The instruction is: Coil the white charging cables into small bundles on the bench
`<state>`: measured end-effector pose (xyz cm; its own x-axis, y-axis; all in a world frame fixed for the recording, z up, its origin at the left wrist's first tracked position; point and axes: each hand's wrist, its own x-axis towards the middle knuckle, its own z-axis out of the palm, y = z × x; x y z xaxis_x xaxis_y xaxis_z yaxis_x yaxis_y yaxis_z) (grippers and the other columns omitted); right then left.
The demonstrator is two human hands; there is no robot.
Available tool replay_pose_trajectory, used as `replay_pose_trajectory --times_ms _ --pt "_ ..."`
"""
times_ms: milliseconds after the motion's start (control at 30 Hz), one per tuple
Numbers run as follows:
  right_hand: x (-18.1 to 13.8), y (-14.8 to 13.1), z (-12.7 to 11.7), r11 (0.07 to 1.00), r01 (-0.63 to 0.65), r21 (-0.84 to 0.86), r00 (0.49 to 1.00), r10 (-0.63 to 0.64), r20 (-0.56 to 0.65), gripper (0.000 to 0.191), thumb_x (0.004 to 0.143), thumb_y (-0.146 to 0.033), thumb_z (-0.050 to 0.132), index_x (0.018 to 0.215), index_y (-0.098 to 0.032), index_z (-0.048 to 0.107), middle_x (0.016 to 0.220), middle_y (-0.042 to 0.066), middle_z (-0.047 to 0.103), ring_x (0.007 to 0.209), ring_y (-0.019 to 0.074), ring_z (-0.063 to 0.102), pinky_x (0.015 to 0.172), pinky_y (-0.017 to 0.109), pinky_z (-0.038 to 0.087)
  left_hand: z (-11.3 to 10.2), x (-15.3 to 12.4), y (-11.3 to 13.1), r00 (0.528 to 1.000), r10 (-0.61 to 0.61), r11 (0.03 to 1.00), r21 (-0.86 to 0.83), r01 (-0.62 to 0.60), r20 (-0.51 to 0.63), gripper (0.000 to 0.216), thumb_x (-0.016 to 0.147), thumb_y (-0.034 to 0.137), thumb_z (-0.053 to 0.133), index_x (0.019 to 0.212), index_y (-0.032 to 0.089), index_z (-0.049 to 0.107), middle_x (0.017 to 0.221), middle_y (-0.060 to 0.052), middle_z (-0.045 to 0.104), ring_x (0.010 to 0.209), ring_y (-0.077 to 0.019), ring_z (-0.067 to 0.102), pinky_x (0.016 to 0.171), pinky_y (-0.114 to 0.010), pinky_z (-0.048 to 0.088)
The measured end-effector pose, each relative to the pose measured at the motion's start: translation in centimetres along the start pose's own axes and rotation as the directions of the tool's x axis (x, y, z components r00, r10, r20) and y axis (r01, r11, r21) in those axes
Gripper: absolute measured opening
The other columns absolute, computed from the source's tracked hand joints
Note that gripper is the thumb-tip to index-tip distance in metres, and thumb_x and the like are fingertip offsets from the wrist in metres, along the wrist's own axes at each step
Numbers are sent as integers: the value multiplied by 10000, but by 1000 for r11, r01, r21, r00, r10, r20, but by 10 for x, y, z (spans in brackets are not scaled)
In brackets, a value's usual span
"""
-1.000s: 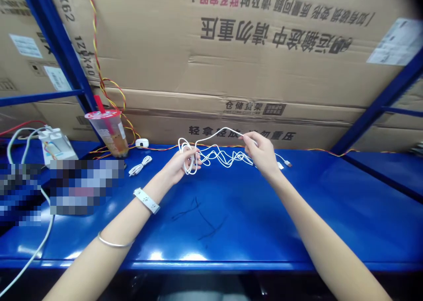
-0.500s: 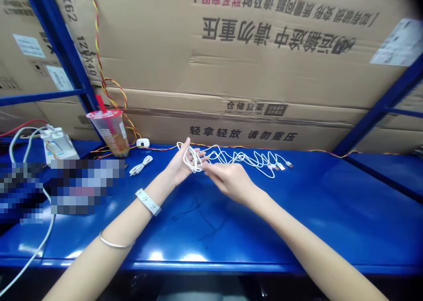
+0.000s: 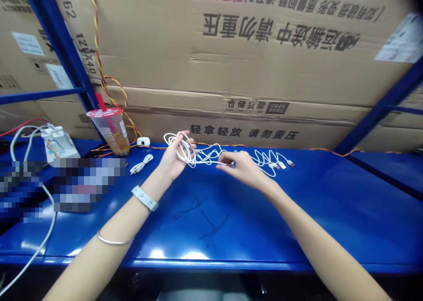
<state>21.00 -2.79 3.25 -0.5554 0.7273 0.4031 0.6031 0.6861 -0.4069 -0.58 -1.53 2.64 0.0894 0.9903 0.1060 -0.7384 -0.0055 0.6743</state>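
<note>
My left hand [image 3: 174, 159] is raised over the blue shelf [image 3: 231, 213], closed around several loops of a white cable [image 3: 180, 144]. My right hand [image 3: 240, 167] pinches a strand of the same cable a little to the right, low over the surface. The rest of the white cable lies tangled [image 3: 264, 159] behind my right hand, its plugs [image 3: 284, 164] resting at the far right of the tangle.
A small bundled white cable [image 3: 141, 164] lies left of my left hand. A drink cup with a red straw [image 3: 110, 131] stands at the back left, next to a white power strip [image 3: 57, 142]. Cardboard boxes [image 3: 251, 63] wall the back; twisted red-yellow wire [image 3: 109, 85] hangs there.
My left hand has lifted and tipped back with the coil. My right hand dropped from the raised strand, came in beside the coil, then slid right along the cable.
</note>
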Motion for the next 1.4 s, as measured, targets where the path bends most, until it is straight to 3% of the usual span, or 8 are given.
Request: replay_pose_trajectory --times_ms 300,600,733,933,1033,1200,1300,1400 --pt "2 17 -14 991 -103 86 993 107 -43 203 824 -352 582 772 -183 681 783 51 689 709 178 624 665 289 457 1 1 4 998 -19 999 -30 21 68 108 868 152 522 934 124 602 635 10 520 486 -58 474 462 -167 404" --pt "-1 13 -21 808 -277 520 942 121 313 221 772 -369 636 799 -150 641 686 37 653 603 148 608 597 281 481 3 -5 17 977 -68 998 25 64 201 206 868 308 577 810 112 604 506 80 309 368 -22 273 335 -140 229" --pt "1 6 -16 750 -269 604 961 164 223 215 756 -362 662 790 -153 623 698 37 657 554 127 588 544 262 454 3 -7 11 975 -99 936 352 24 197 259 762 306 700 909 109 618 629 39 477 430 -16 371 367 -140 260" --pt "3 -7 6 694 -220 685 969 234 74 217 755 -375 667 748 -164 616 561 16 620 508 144 580 528 280 464 11 -16 -12 954 -185 642 764 -65 237 397 712 403 713 1006 150 625 752 -8 574 564 -77 482 489 -204 376" --pt "3 -9 13 716 -185 673 968 251 -2 208 740 -369 678 726 -168 622 524 -2 592 455 127 537 473 262 426 16 -22 -16 907 -280 563 819 -110 315 396 690 355 724 1028 182 610 792 -4 608 625 -99 509 524 -210 370" --pt "3 -8 21 729 -189 658 955 293 -49 184 740 -345 663 728 -167 617 520 0 589 429 135 543 441 262 418 20 -25 -24 845 -328 558 809 -187 422 183 742 297 649 873 172 622 860 -19 654 744 -133 565 616 -226 390" --pt "3 -9 24 671 -192 716 942 330 -56 209 713 -319 684 833 -178 588 562 -17 598 445 142 571 453 264 445 17 -23 -29 856 -342 537 828 -160 387 140 796 282 558 830 160 618 805 -24 649 725 -138 573 626 -236 394" --pt "3 -9 24 704 -193 683 947 317 -60 239 714 -328 680 868 -174 580 622 -6 610 509 139 587 469 244 431 13 -21 -32 881 -353 563 823 -69 315 143 819 280 515 792 156 579 706 -12 614 697 -137 582 653 -247 409"
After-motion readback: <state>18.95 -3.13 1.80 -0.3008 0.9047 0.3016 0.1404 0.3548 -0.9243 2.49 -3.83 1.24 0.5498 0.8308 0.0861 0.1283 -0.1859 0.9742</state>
